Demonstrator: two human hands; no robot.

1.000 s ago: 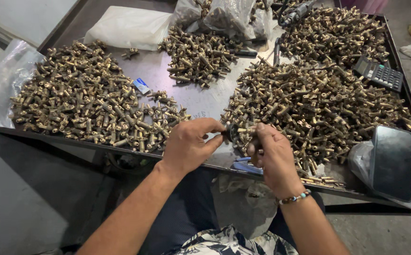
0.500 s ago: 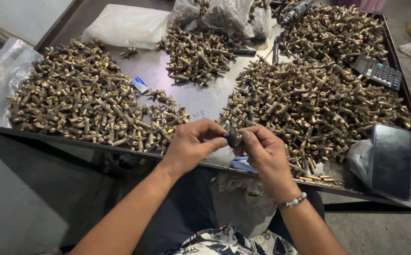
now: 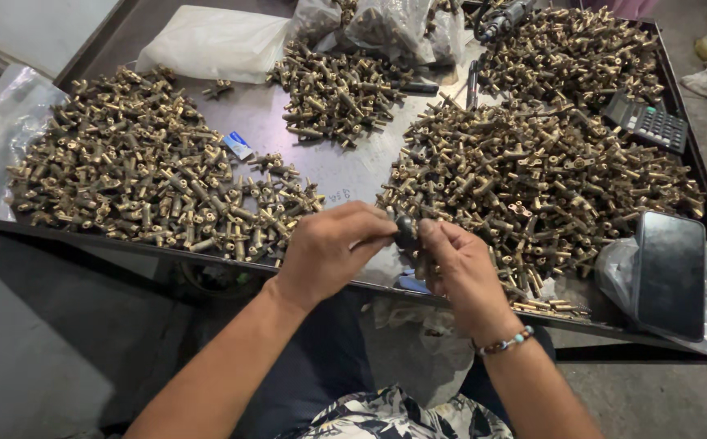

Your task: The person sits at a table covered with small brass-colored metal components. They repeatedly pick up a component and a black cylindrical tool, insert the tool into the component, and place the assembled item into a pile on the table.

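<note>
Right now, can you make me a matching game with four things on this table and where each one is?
Things:
1. calculator
2. black phone
3. white bag
4. small dark part

Places:
A. between the fingertips of both hands
B. far left part of the table, flat
C. far right, beside the biggest brass pile
D. near right edge, lying on clear plastic

Pairs: 1-C, 2-D, 3-B, 4-A. The left hand and the right hand pinch the part together over the near edge of the table.
</note>
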